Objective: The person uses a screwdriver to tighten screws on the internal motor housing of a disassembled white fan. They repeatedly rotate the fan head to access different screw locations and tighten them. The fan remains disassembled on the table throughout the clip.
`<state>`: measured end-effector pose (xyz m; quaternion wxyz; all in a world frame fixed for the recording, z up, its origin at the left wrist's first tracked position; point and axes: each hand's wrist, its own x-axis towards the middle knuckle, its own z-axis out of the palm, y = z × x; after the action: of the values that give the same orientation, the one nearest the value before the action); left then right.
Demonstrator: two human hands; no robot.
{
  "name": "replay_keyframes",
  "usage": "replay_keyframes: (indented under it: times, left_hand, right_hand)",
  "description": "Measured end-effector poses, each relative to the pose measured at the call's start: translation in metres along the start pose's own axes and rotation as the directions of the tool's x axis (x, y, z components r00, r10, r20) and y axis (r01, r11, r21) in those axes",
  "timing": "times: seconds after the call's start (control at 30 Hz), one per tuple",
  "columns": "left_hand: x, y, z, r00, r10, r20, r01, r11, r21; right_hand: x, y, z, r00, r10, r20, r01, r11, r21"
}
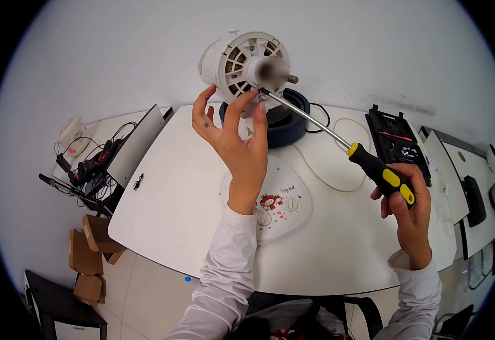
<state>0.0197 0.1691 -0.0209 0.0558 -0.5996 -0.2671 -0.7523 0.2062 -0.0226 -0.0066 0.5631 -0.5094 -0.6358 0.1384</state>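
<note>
White round plastic motor housing (242,62) at twelve o'clock; left hand (233,133) fingers spread against it; right hand (409,212) fingers clenched around black-yellow-handled screwdriver (381,173), tip at housing.

White matt plastic motor housing (242,62), shiny metal screwdriver (338,139) shaft w/ rubbery black-yellow handle, smooth white table (168,192).

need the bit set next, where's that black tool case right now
In the head view the open black tool case lies on the white table, far right, just beyond the right hand.

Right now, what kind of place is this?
Likely a repair or workshop bench: a white table with an open tool case, a fan motor housing under a screwdriver, tangled cables nearby.
</note>
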Motion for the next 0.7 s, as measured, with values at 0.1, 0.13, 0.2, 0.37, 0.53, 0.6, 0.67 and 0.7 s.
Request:
replay_keyframes:
  times: [0.1, 0.13, 0.2, 0.37, 0.53, 0.6, 0.67, 0.7]
  left_hand:
    - [-0.001, 0.003, 0.002, 0.999, -0.047, -0.021, 0.046, 0.998, -0.052]
    - [0.0, 0.004, 0.001, 0.999, -0.029, -0.027, 0.028, 0.999, -0.021]
    - [0.0, 0.007, -0.001, 0.999, 0.008, -0.037, -0.006, 0.999, 0.042]
    - [-0.004, 0.005, -0.001, 0.998, 0.06, -0.024, -0.059, 0.996, 0.066]
    - [-0.005, 0.012, 0.002, 0.993, 0.12, -0.02, -0.115, 0.98, 0.161]
    - [-0.006, 0.013, 0.0, 0.988, 0.152, 0.024, -0.154, 0.96, 0.236]
    - [-0.009, 0.012, 0.003, 0.986, 0.161, 0.029, -0.163, 0.951, 0.264]
    - [-0.011, 0.011, 0.005, 0.986, 0.166, 0.032, -0.168, 0.946, 0.278]
  right_hand:
    - [-0.003, 0.003, -0.002, 1.0, 0.011, -0.007, -0.011, 1.0, 0.014]
    - [-0.004, 0.002, -0.002, 1.0, 0.017, -0.009, -0.017, 0.999, 0.029]
    - [-0.005, 0.003, -0.004, 1.0, 0.025, -0.002, -0.025, 0.998, 0.06]
    - [-0.012, 0.01, -0.009, 0.998, 0.051, 0.024, -0.053, 0.992, 0.112]
    - [-0.022, 0.023, -0.017, 0.99, 0.092, 0.107, -0.107, 0.983, 0.149]
    - [-0.024, 0.025, -0.018, 0.986, 0.107, 0.128, -0.126, 0.98, 0.153]
    - [-0.027, 0.028, -0.018, 0.985, 0.12, 0.123, -0.14, 0.976, 0.169]
    - [-0.029, 0.031, -0.018, 0.985, 0.127, 0.12, -0.147, 0.973, 0.177]
